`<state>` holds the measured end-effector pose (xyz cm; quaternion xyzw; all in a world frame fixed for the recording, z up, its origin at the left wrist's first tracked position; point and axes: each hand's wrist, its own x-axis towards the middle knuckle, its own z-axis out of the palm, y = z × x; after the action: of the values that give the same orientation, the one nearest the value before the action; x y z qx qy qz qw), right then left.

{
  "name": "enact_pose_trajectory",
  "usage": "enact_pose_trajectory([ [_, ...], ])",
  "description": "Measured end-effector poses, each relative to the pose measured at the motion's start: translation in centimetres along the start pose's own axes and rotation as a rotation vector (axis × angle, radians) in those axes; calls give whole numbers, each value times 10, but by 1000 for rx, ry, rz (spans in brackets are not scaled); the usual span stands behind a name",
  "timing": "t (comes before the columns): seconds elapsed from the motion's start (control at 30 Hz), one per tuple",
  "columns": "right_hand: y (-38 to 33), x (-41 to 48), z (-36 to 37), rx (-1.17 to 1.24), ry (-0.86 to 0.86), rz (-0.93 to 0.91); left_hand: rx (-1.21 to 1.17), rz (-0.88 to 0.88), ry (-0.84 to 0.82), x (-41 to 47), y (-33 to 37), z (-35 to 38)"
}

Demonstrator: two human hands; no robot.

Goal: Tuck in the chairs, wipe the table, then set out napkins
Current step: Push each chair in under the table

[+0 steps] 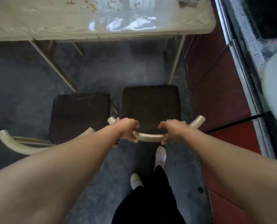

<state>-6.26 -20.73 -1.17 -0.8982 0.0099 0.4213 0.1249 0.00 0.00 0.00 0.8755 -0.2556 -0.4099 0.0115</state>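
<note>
Two chairs with dark square seats and curved pale-metal backrests stand side by side on the floor, pulled out from the table. My left hand (127, 130) and my right hand (171, 130) both grip the backrest bar of the right chair (151, 109). The left chair (79, 117) stands beside it, untouched, its backrest partly hidden under my left forearm. The beige table (37, 25) lies ahead, its top marked with crumbs and wet streaks. Both seats sit short of the table's near edge.
Slanted metal table legs (53, 67) stand just ahead of the seats. A dark red panelled wall (215, 88) and a metal window rail (241, 65) run along the right. A grey rag-like lump (187, 3) lies at the table's far right corner. My feet stand on grey floor behind the right chair.
</note>
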Motion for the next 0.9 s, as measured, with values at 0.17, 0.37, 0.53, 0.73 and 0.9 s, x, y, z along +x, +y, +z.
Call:
enact_pose_trajectory([
  [0.17, 4, 16, 20, -127, 1, -13, 109, 57, -4, 16, -5, 24],
  [0.37, 9, 28, 33, -235, 35, -148, 205, 165, 8, 36, -11, 38],
  [0.53, 17, 29, 27, -241, 54, -214, 222, 281, 46, 40, -22, 38],
  [0.73, 23, 46, 6, -200, 138, -226, 225, 248, 144, 60, -25, 19],
  [0.9, 23, 67, -28, -246, 254, -242, 283, 204, 265, 87, -39, -12],
])
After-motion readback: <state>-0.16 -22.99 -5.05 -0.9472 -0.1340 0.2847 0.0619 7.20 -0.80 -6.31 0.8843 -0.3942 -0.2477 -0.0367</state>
